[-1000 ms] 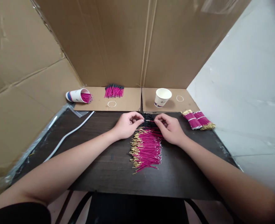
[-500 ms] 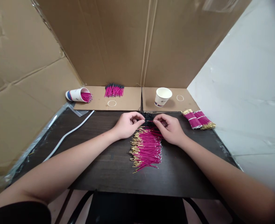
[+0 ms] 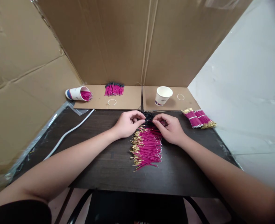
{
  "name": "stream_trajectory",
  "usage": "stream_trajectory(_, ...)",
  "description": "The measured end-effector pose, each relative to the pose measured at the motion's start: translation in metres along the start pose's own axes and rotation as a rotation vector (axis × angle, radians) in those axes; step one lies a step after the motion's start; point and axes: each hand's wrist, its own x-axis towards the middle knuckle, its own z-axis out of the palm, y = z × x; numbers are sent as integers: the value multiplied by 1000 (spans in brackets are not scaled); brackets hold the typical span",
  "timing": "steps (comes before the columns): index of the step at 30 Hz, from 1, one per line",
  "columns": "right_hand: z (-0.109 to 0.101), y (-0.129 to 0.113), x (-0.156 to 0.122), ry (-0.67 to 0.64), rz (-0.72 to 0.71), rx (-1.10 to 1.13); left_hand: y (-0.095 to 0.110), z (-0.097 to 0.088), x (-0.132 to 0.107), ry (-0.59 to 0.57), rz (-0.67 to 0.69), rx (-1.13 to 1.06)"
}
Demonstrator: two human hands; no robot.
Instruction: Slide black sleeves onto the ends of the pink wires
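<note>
My left hand [image 3: 130, 123] and my right hand [image 3: 168, 127] face each other above the middle of the table, both closed in a pinch. A single short pink wire [image 3: 149, 120] stretches between their fingertips. Its right end is in my right fingers; its left end meets my left thumb and fingertip, where the exact grip is too small to see. Right behind the fingers lies a heap of small black pieces [image 3: 148, 115]. Closer to me is a pile of loose pink wires [image 3: 150, 144], their gold tips pointing left and silver tips right.
A tipped paper cup [image 3: 74, 94] holds pink wires at the back left, near a row of black-ended pink wires [image 3: 114, 89]. An upright paper cup [image 3: 163, 95] stands back right. Rubber bands [image 3: 111, 102] lie on cardboard. Banded wire bundles [image 3: 195, 118] rest right; a white cable [image 3: 68, 133] runs left.
Both hands stay almost in place, still pinching the wire between them. The whole view has shifted very slightly; nothing else has visibly moved.
</note>
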Motion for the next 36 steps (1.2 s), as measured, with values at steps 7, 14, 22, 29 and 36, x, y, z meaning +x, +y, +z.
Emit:
stream_trajectory(7,-1,0,0,-1,0,-15,1,0,-2,6,22,27)
stream_trajectory(14,-1,-3,0,-3,25,-11,2,0,-2,7,27,30)
stream_trajectory(22,-1,-3,0,-6,33,7,0,0,-2,7,27,37)
stream_trajectory(29,0,0,-1,-6,23,7,2,1,-2,1,29,33)
stream_trajectory(36,0,0,0,-9,21,17,1,1,-2,-2,32,29)
